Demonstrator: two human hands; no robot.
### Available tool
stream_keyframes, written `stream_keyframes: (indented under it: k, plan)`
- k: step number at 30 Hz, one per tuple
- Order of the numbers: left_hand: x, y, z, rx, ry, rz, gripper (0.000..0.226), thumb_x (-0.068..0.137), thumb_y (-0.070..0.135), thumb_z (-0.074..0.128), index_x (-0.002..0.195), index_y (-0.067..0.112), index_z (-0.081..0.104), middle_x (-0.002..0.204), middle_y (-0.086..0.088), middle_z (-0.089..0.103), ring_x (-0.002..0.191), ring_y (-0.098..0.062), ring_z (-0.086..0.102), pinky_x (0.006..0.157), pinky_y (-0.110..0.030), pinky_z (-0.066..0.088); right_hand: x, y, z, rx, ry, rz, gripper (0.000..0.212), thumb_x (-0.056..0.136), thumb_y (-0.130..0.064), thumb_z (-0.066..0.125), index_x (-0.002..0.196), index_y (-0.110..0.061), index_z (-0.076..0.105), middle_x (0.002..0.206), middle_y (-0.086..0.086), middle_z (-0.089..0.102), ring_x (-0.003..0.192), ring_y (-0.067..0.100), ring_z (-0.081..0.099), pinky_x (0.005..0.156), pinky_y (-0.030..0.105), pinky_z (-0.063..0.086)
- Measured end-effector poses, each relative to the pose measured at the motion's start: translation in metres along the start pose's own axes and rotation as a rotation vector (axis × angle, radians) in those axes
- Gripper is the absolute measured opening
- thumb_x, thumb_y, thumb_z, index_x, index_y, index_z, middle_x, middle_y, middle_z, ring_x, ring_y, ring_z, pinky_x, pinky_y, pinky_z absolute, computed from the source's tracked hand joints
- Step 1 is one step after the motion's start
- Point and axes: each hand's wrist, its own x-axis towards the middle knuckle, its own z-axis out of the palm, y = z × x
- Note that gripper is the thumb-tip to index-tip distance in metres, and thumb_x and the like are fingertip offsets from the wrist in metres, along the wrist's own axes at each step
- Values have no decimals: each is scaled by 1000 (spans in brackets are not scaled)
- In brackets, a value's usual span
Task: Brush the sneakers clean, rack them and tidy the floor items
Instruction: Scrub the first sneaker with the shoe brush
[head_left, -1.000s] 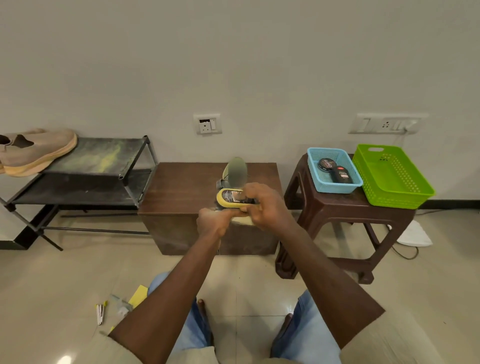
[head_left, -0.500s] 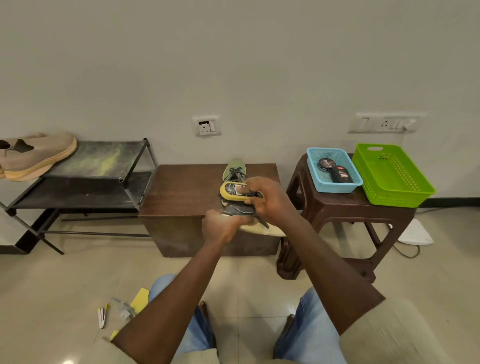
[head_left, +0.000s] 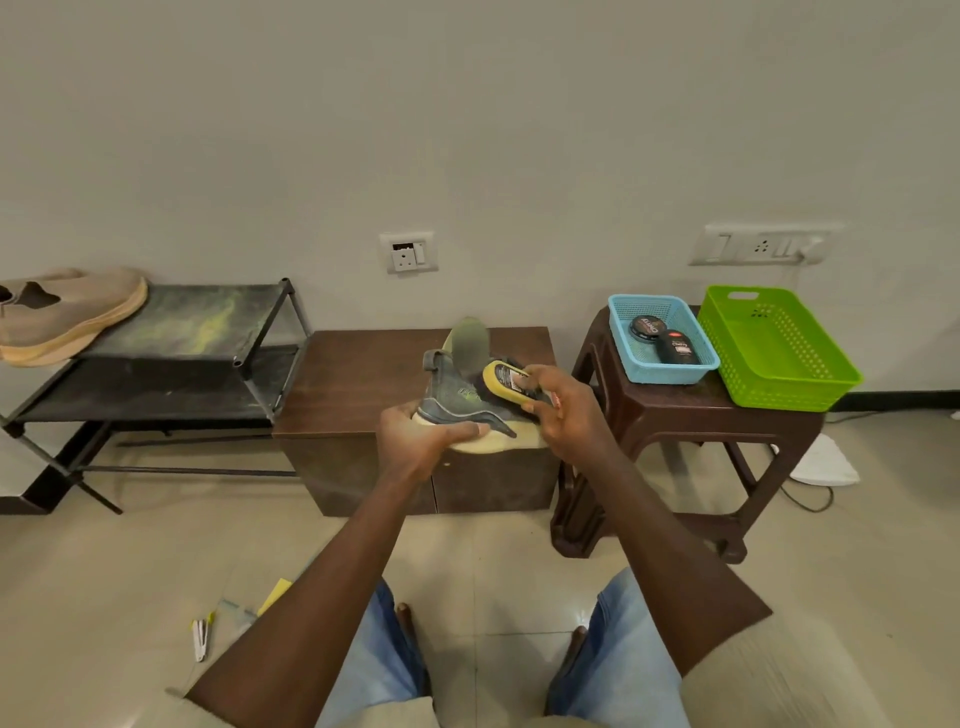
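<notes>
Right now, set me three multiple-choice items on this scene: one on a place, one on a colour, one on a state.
1. Where does the polish tin lie?
A. in the green basket
B. in the blue basket
C. on the shoe rack

2. What colour is the back of the brush?
A. red
B. white
C. yellow

3. What is the left hand doing?
A. hanging idle
B. gripping the sneaker by its sole
C. pressing on the floor

Answers:
1 B: the tin sits inside the blue basket on the stool.
2 C: the brush held by the right hand shows a yellow back.
3 B: its fingers curl round the grey sneaker's pale sole.
</notes>
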Motion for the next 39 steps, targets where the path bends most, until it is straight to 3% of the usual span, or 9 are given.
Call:
stream_keyframes:
  k: [7, 14, 20, 26, 28, 30, 33, 36, 39]
  plan:
    - [9, -11, -1, -36, 0, 102, 50, 39, 9, 98, 83, 14, 74, 74, 1, 75, 63, -9, 70, 51, -20, 53, -13, -34, 4, -93, -89, -240, 29, 79, -4, 64, 108, -6, 68, 122, 11, 63, 115, 22, 55, 99, 31, 42]
    - [5, -12, 0, 7, -38, 195, 49, 48, 13, 101, 90, 12, 77, 86, 0, 79, 81, -17, 76, 74, -37, 63, -9, -11, -15, -36, 52, -24, 32, 83, 5, 59, 108, -14, 63, 117, 2, 59, 110, 22, 58, 91, 36, 52]
    - [1, 1, 9, 187, 90, 285, 55, 31, 48, 87, 79, 26, 73, 72, 11, 73, 66, -3, 71, 62, -27, 60, -34, -32, 7, 82, 77, -97, 33, 83, -6, 60, 116, -9, 62, 117, -2, 58, 110, 14, 57, 90, 38, 52]
    - [3, 17, 13, 368, 112, 381, 38, 51, 39, 81, 86, 26, 72, 69, 17, 67, 67, -1, 65, 65, -17, 50, -43, -59, 20, -179, 220, -191, 35, 89, -23, 60, 121, -7, 64, 115, 13, 63, 105, 23, 58, 85, 30, 51]
    - [3, 20, 14, 431, 92, 470, 16, 67, 33, 76, 75, 33, 62, 62, 19, 59, 61, 4, 59, 61, -6, 38, -44, -69, 24, -329, 269, -227, 38, 89, -30, 60, 117, -6, 67, 107, 16, 65, 95, 25, 62, 74, 29, 53]
    - [3, 18, 15, 502, 72, 572, 25, 83, 33, 69, 66, 35, 51, 59, 17, 53, 57, -3, 54, 57, -12, 33, -41, -80, 27, -449, 289, -239, 37, 88, -30, 63, 114, -4, 68, 99, 16, 66, 85, 25, 63, 65, 30, 54]
    - [5, 11, 20, 607, 70, 695, 16, 87, 38, 59, 85, 22, 63, 78, 4, 65, 67, -21, 58, 61, -31, 42, -29, -107, 20, -520, 304, -117, 35, 86, -27, 69, 112, -4, 67, 97, 16, 62, 81, 27, 61, 66, 34, 54]
    - [7, 6, 23, 685, 72, 846, 40, 67, 33, 74, 98, 8, 67, 88, -5, 69, 74, -28, 63, 65, -36, 51, -6, -127, 5, -571, 194, 168, 35, 93, -35, 56, 116, -9, 64, 116, 12, 52, 100, 30, 57, 81, 35, 46]
    - [3, 1, 23, 795, 61, 962, 70, 52, 33, 84, 113, 3, 69, 104, -9, 71, 92, -25, 67, 82, -35, 54, 22, -137, -13, -655, 88, 262, 24, 91, -31, 52, 101, -11, 62, 106, 9, 54, 96, 28, 59, 70, 29, 35]
